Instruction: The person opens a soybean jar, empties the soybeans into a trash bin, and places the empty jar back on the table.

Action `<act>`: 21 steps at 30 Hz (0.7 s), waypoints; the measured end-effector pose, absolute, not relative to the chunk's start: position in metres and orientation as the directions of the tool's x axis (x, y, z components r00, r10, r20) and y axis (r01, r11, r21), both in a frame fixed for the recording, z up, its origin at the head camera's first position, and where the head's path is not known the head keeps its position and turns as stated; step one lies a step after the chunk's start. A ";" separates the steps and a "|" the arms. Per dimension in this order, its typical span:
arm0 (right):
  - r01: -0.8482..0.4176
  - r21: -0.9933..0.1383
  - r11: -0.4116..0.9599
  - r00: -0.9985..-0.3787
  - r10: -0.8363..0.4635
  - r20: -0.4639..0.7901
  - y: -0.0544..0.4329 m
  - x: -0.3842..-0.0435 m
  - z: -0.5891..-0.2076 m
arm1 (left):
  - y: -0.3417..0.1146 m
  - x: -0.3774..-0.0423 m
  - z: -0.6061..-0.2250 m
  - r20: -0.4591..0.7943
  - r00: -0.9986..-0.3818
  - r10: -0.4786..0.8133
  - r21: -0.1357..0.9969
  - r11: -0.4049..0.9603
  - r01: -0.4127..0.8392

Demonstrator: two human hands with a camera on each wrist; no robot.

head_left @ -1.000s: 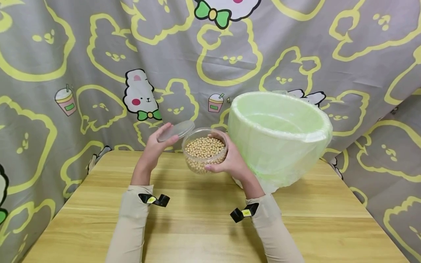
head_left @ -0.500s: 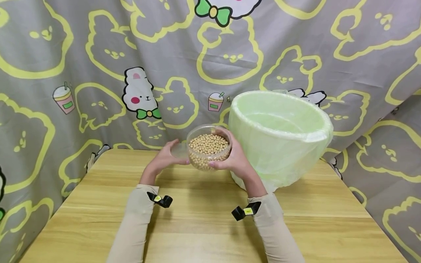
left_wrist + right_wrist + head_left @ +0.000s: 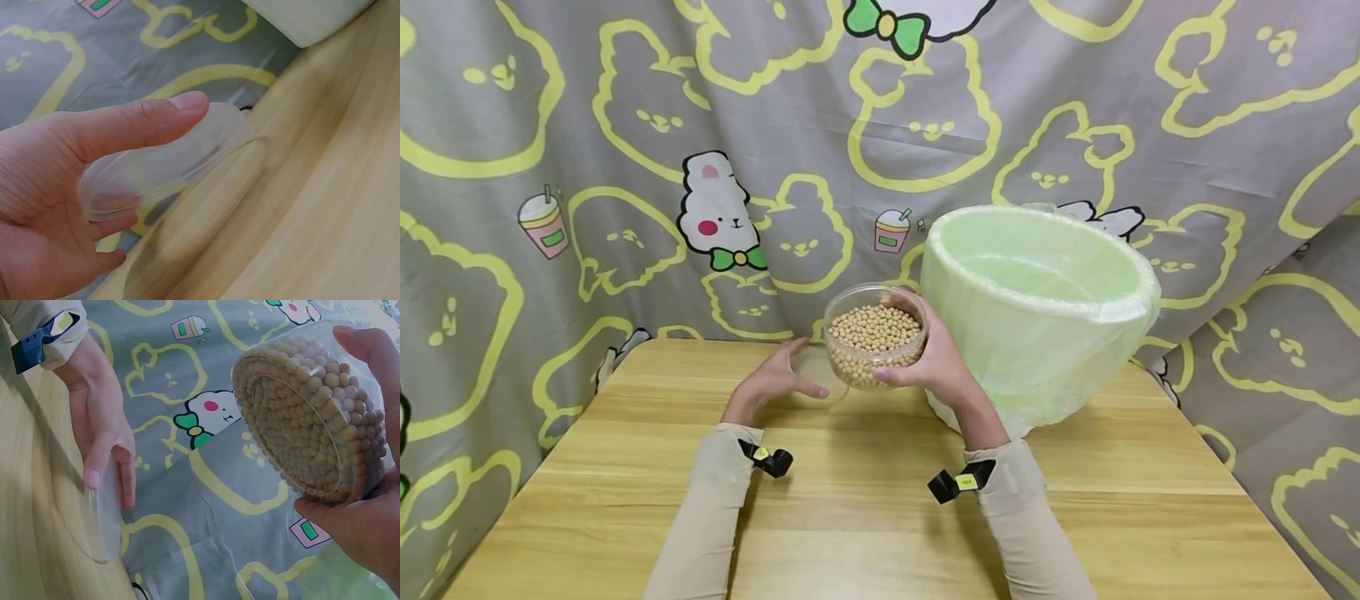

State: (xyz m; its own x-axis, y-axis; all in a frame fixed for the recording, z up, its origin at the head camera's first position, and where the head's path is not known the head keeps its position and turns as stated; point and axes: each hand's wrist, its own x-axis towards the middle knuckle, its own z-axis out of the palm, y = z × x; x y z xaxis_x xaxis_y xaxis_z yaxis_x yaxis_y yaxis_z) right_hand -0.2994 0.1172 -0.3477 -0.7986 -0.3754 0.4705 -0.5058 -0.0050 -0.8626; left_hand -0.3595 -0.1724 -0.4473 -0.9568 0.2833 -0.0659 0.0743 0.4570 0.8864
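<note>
A clear round tub filled with beige soybeans is held above the table by my right hand. Its thumb lies on the near side and its fingers go round the right side; in the right wrist view the tub shows its underside. To the left and lower, my left hand grips a translucent round lid between thumb and fingers. That lid is tilted, with its far edge close to the wooden table; whether it touches cannot be told. In the head view the tub partly hides it.
A large pale green bucket covered in thin plastic film stands at the back right, close to my right hand. A grey patterned curtain hangs behind the wooden table.
My left hand has moved down with the lid, from beside the tub's rim to near the tabletop. The tub in my right hand has shifted slightly right and up, then stayed.
</note>
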 end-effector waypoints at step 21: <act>-0.521 -0.853 0.035 -0.796 -0.381 0.470 0.117 -0.299 -0.349 | -0.175 -0.356 -0.455 -0.125 -0.959 0.253 0.806 0.590 0.050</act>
